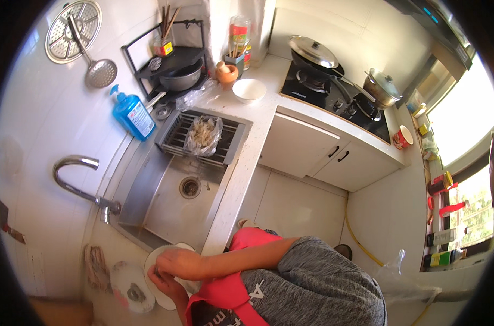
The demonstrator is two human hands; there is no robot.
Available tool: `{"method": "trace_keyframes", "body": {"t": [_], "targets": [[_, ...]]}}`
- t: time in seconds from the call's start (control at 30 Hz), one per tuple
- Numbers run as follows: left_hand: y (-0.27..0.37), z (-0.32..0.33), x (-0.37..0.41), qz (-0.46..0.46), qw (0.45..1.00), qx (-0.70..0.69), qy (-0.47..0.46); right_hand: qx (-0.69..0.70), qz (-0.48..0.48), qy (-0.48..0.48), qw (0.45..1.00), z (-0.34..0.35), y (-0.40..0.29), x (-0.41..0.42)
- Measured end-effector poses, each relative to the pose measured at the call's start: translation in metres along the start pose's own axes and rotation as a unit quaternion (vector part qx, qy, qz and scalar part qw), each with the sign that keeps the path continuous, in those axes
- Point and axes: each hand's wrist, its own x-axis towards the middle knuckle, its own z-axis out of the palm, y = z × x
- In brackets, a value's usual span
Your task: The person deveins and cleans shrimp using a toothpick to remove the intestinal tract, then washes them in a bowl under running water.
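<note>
My right hand (179,263) and my left hand (167,284) meet over a white plate (162,300) on the counter beside the sink. The fingers of both are drawn together at the plate's left side. Whatever may be between them is hidden by the fingers and blur. Just left of this plate lies a second pale plate (122,281) with a reddish patch. A dark ring-shaped thing (136,292) rests on it. Further left, a crumpled brownish cloth (96,267) lies near the wall.
Above my hands is a steel sink (169,212) with a curved faucet (75,161). A rack (230,142) across it holds pale food in a plastic bag (204,136). Beyond are a blue pump bottle (133,116), a white bowl (249,90), and a gas stove (304,91) with a lidded wok (316,53).
</note>
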Motion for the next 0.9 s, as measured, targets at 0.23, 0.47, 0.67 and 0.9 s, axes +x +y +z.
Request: {"method": "trace_keyframes", "body": {"t": [0.23, 0.47, 0.67, 0.9], "targets": [[-0.015, -0.019, -0.009, 0.026, 0.997, 0.078, 0.001, 0.065, 0.006, -0.030, 0.997, 0.009, -0.003, -0.005], [0.004, -0.024, -0.019, 0.040, 0.999, 0.021, 0.017, 0.171, 0.132, -0.028, 0.976, 0.004, -0.035, 0.006], [0.007, -0.028, -0.031, 0.048, 0.998, -0.028, 0.032, 0.180, 0.116, -0.052, 0.975, 0.007, -0.034, 0.005], [0.011, -0.035, -0.037, 0.050, 0.996, -0.057, 0.051, 0.153, 0.042, -0.064, 0.985, 0.014, -0.033, 0.004]]}}
